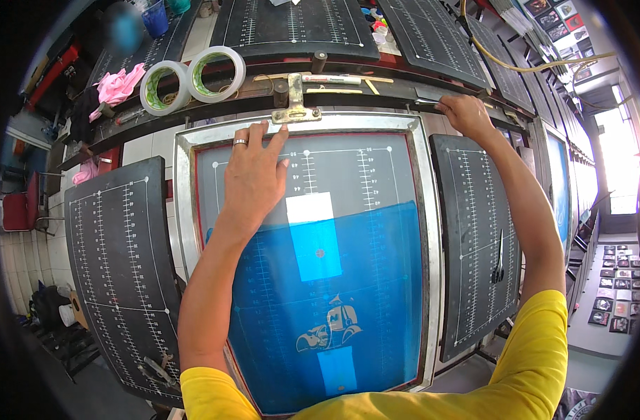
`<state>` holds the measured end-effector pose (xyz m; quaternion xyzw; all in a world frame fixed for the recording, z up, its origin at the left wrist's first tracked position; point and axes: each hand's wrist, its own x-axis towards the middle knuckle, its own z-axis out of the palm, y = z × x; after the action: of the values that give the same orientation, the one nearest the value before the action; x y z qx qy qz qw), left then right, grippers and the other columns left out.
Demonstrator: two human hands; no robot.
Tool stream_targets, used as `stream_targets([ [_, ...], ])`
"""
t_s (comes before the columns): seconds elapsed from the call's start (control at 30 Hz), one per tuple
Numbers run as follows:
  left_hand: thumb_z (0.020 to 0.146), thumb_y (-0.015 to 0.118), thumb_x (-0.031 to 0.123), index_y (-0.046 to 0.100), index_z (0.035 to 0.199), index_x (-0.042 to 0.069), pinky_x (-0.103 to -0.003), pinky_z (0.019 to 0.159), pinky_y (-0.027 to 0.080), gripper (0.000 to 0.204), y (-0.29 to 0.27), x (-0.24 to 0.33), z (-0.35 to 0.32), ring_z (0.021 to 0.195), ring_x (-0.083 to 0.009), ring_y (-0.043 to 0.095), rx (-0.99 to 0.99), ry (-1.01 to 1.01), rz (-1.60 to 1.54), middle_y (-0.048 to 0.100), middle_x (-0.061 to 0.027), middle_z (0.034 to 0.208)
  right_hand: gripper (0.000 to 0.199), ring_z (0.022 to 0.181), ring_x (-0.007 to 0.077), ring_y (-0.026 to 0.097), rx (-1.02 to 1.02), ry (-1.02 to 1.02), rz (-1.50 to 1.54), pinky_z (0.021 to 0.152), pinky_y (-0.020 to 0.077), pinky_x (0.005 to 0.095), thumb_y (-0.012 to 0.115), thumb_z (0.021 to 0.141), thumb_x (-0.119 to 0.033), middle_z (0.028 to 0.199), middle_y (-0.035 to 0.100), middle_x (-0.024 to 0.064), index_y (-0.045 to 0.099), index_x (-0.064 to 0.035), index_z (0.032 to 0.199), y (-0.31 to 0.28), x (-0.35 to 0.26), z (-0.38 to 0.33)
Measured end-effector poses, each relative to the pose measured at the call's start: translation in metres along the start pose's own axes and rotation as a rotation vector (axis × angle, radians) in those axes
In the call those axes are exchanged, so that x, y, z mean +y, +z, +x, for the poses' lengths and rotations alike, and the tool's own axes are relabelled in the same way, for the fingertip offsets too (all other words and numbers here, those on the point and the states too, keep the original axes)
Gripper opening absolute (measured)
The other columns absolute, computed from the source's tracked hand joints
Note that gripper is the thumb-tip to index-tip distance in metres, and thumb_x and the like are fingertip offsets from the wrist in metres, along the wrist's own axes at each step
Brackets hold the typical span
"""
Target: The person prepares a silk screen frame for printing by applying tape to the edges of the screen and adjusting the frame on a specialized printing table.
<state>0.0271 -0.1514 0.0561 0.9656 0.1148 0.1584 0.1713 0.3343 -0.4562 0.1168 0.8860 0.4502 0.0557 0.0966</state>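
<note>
In front of me lies a screen printing frame (183,182) with a metal border and blue-coated mesh (390,294). A small car-like design (341,318) shows in the coating, and white paper (309,208) is visible through the mesh. My left hand (253,178), wearing a ring, has its fingers spread over the frame's far edge, beside a worn metal bracket (295,105). At the far right my right hand (467,115) is closed at the rail, by the end of a thin, flat greyish thing (426,100). Its kind is unclear.
Two tape rolls (164,89) (217,73) stand on the rail (257,87), with a marker (332,80) further right. Dark ruled boards flank the frame, the left board (117,259) and the right board (467,280), which carries scissors (499,259). Pink cloth (118,85) lies far left.
</note>
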Motion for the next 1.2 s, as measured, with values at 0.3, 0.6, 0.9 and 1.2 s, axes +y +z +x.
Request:
stream_targets([
  [0.3,0.085,0.069,0.017,0.059,0.133,0.015,-0.043,0.094,0.055,0.049,0.001,-0.002,0.001,0.124,-0.0329,0.047,-0.018,0.016,0.023,0.052,-0.0127,0.134,0.022,0.077,0.0348,0.070,-0.181,-0.171,-0.295,0.068,0.0547,0.0452,0.065,0.089,-0.023,0.077,0.071,0.0150,0.074,-0.0063,0.078,-0.021,-0.024,0.033],
  [0.6,0.086,0.068,0.018,0.058,0.133,0.015,-0.043,0.095,0.055,0.048,0.000,-0.003,0.001,0.125,-0.0328,0.047,-0.037,0.003,0.012,0.051,-0.0121,0.134,0.010,0.073,0.0281,0.073,-0.187,-0.323,-0.505,0.063,0.0574,0.0395,0.065,0.078,-0.011,0.076,0.073,0.0118,0.075,-0.0092,0.074,-0.036,-0.053,0.052],
  [0.9,0.083,0.072,0.015,0.060,0.130,0.012,-0.040,0.095,0.054,0.049,-0.003,-0.002,0.000,0.121,-0.0323,0.050,-0.022,-0.006,-0.002,0.052,-0.0128,0.132,0.016,0.076,0.0324,0.070,-0.222,-0.206,-0.338,0.066,0.0547,0.0432,0.065,0.088,-0.023,0.078,0.072,0.0119,0.074,-0.0111,0.081,-0.018,-0.030,0.047],
  [1.2,0.085,0.069,0.017,0.059,0.133,0.015,-0.043,0.094,0.055,0.049,0.001,0.000,0.002,0.124,-0.0325,0.047,-0.034,0.007,-0.034,0.051,-0.0111,0.132,0.028,0.081,0.0393,0.065,0.071,0.094,0.193,0.066,0.0492,0.0510,0.059,0.094,-0.036,0.080,0.068,0.0153,0.069,-0.0101,0.089,0.051,0.004,-0.005],
])
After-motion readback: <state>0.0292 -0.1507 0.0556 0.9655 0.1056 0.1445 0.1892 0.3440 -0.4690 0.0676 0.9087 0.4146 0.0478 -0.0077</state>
